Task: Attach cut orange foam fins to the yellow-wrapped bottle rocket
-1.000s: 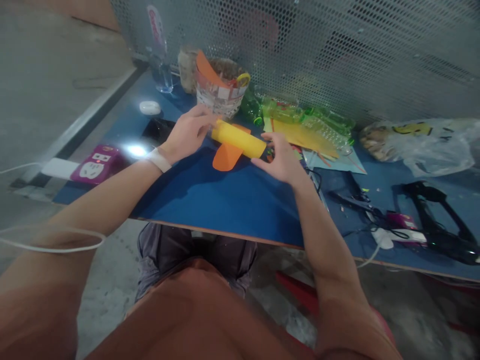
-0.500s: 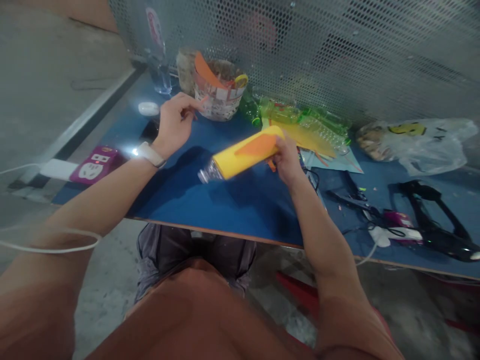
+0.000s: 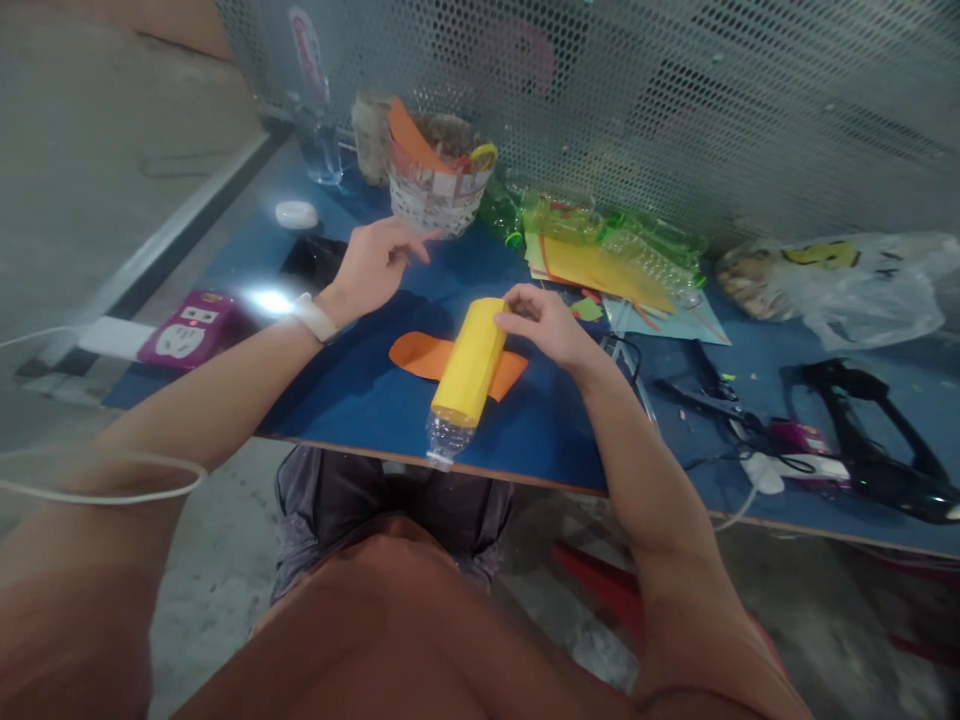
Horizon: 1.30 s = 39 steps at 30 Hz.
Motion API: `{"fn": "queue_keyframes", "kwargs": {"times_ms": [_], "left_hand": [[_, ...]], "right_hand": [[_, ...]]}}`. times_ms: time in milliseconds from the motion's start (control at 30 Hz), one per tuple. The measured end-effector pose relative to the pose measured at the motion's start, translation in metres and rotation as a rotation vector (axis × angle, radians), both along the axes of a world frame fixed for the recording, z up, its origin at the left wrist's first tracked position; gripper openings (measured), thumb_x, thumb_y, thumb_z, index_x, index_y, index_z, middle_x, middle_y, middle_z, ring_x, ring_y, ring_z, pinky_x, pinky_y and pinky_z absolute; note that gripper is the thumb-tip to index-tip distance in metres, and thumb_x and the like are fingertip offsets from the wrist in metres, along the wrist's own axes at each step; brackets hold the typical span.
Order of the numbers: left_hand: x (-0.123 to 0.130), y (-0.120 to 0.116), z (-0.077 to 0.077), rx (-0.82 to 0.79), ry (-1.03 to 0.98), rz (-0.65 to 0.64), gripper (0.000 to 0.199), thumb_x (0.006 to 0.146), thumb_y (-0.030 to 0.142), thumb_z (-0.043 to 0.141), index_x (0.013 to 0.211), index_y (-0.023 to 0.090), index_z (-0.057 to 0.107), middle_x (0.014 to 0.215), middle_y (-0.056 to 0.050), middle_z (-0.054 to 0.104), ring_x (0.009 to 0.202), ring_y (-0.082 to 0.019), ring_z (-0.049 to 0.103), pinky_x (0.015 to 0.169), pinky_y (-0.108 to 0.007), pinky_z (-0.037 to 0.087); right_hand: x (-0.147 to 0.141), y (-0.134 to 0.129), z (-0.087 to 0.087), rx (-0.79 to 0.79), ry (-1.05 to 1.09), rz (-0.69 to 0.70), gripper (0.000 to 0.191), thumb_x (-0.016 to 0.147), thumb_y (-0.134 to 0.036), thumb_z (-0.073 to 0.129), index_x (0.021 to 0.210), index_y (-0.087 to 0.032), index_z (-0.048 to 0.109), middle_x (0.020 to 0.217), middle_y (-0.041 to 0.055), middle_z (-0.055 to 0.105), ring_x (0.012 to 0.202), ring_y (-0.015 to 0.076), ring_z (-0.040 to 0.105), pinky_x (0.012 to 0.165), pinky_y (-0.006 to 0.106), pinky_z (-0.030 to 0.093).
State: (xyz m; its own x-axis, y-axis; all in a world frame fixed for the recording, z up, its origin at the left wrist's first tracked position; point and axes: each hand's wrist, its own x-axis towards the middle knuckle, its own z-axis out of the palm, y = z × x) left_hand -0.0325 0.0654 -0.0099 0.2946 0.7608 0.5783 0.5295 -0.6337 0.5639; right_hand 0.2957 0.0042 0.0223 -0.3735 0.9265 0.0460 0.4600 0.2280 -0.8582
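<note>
A plastic bottle (image 3: 469, 362) wrapped in yellow paper lies slanted near the table's front edge, its bare clear neck pointing toward me. Orange paper wings (image 3: 420, 356) stick out on both sides of it. My right hand (image 3: 544, 325) holds the far end of the bottle between thumb and fingers. Over the table to the left, my left hand (image 3: 379, 265) is empty, fingers loosely bent and apart, with the index finger stretched forward. Just beyond it stands a woven basket (image 3: 435, 205) containing orange paper and yellow-handled scissors (image 3: 484, 157).
Several green and clear bottles (image 3: 645, 245) lie at the back beside yellow paper sheets (image 3: 592, 275). A purple power strip (image 3: 186, 328) is at left. On the right are a black glue gun-like tool (image 3: 877, 430), cables and a plastic bag (image 3: 862, 290). A mesh panel (image 3: 675, 110) rises behind.
The bottle has swung round and come down toward me, its neck now at the front edge and both orange wings showing. My left hand has moved slightly right and nearer.
</note>
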Motion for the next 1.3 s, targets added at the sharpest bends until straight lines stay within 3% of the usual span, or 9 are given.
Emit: {"fn": "queue_keyframes", "kwargs": {"times_ms": [167, 333, 467, 567, 633, 733, 900, 1133, 1300], "left_hand": [[-0.002, 0.007, -0.006, 0.05, -0.015, -0.037, 0.033, 0.098, 0.017, 0.055, 0.096, 0.029, 0.085, 0.106, -0.003, 0.086, 0.096, -0.02, 0.077, 0.098, -0.042, 0.066], [-0.003, 0.007, -0.008, 0.077, -0.016, -0.042, 0.037, 0.094, 0.009, 0.055, 0.094, 0.028, 0.086, 0.104, -0.004, 0.087, 0.094, -0.021, 0.079, 0.099, -0.04, 0.066], [-0.002, 0.006, -0.008, 0.076, 0.002, -0.051, 0.038, 0.094, 0.005, 0.055, 0.096, 0.026, 0.086, 0.107, -0.004, 0.087, 0.094, -0.02, 0.079, 0.1, -0.04, 0.065], [-0.001, 0.004, -0.008, 0.076, 0.016, -0.06, 0.038, 0.095, 0.002, 0.054, 0.097, 0.023, 0.086, 0.107, -0.002, 0.087, 0.097, -0.018, 0.077, 0.103, -0.038, 0.064], [0.0, 0.004, -0.009, 0.078, 0.018, -0.06, 0.039, 0.094, 0.0, 0.054, 0.097, 0.022, 0.086, 0.107, -0.002, 0.087, 0.097, -0.017, 0.077, 0.103, -0.038, 0.064], [-0.001, 0.004, -0.008, 0.089, 0.016, -0.057, 0.043, 0.09, -0.004, 0.053, 0.095, 0.024, 0.086, 0.106, -0.003, 0.087, 0.095, -0.019, 0.079, 0.102, -0.038, 0.065], [-0.008, 0.01, -0.008, 0.091, 0.086, -0.05, 0.039, 0.091, 0.001, 0.055, 0.096, 0.024, 0.086, 0.109, -0.005, 0.087, 0.102, -0.023, 0.081, 0.106, -0.04, 0.065], [-0.006, 0.008, -0.008, 0.039, 0.191, -0.012, 0.032, 0.091, 0.008, 0.056, 0.095, 0.022, 0.084, 0.109, -0.01, 0.085, 0.106, -0.028, 0.081, 0.104, -0.042, 0.065], [-0.004, 0.003, -0.003, 0.053, 0.201, -0.045, 0.043, 0.085, 0.002, 0.05, 0.097, 0.022, 0.086, 0.114, -0.007, 0.087, 0.111, -0.024, 0.083, 0.107, -0.038, 0.065]], "right_hand": [[0.0, -0.006, -0.001, -0.098, 0.094, 0.121, 0.057, 0.081, -0.073, 0.098, 0.094, -0.025, 0.069, 0.141, 0.0118, 0.079, 0.124, 0.032, 0.074, 0.114, 0.053, 0.063], [-0.001, -0.01, -0.002, -0.216, 0.163, 0.243, 0.059, 0.083, -0.061, 0.102, 0.114, -0.029, 0.063, 0.149, 0.0138, 0.077, 0.135, 0.0367, 0.075, 0.117, 0.057, 0.064], [0.003, -0.009, -0.001, 0.018, 0.075, 0.526, 0.075, 0.085, -0.035, 0.095, 0.153, -0.034, 0.063, 0.177, 0.0131, 0.059, 0.168, 0.0419, 0.055, 0.14, 0.066, 0.045], [0.0, -0.013, -0.001, 0.172, -0.069, 0.653, 0.078, 0.082, -0.012, 0.08, 0.156, -0.035, 0.07, 0.192, 0.0096, 0.043, 0.179, 0.0407, 0.041, 0.147, 0.067, 0.032], [-0.005, -0.017, -0.003, 0.233, -0.146, 0.63, 0.08, 0.079, -0.004, 0.074, 0.154, -0.035, 0.073, 0.191, 0.0089, 0.045, 0.178, 0.0398, 0.043, 0.146, 0.069, 0.034], [-0.013, -0.021, -0.004, 0.304, -0.215, 0.583, 0.077, 0.077, -0.004, 0.076, 0.148, -0.032, 0.075, 0.17, 0.0123, 0.066, 0.161, 0.0408, 0.06, 0.137, 0.069, 0.047], [-0.007, -0.015, 0.0, 0.327, -0.14, 0.469, 0.049, 0.085, -0.036, 0.094, 0.131, -0.029, 0.078, 0.135, 0.0119, 0.078, 0.124, 0.036, 0.076, 0.116, 0.058, 0.061], [0.004, -0.003, -0.01, -0.094, 0.319, 0.055, 0.078, 0.065, -0.075, 0.106, 0.124, -0.03, 0.083, 0.133, 0.0084, 0.086, 0.132, 0.0426, 0.078, 0.122, 0.067, 0.062], [-0.006, -0.004, -0.022, -0.15, 0.395, -0.062, 0.1, 0.061, -0.072, 0.108, 0.148, -0.033, 0.081, 0.137, 0.0095, 0.089, 0.145, 0.0462, 0.076, 0.129, 0.071, 0.06]]}}
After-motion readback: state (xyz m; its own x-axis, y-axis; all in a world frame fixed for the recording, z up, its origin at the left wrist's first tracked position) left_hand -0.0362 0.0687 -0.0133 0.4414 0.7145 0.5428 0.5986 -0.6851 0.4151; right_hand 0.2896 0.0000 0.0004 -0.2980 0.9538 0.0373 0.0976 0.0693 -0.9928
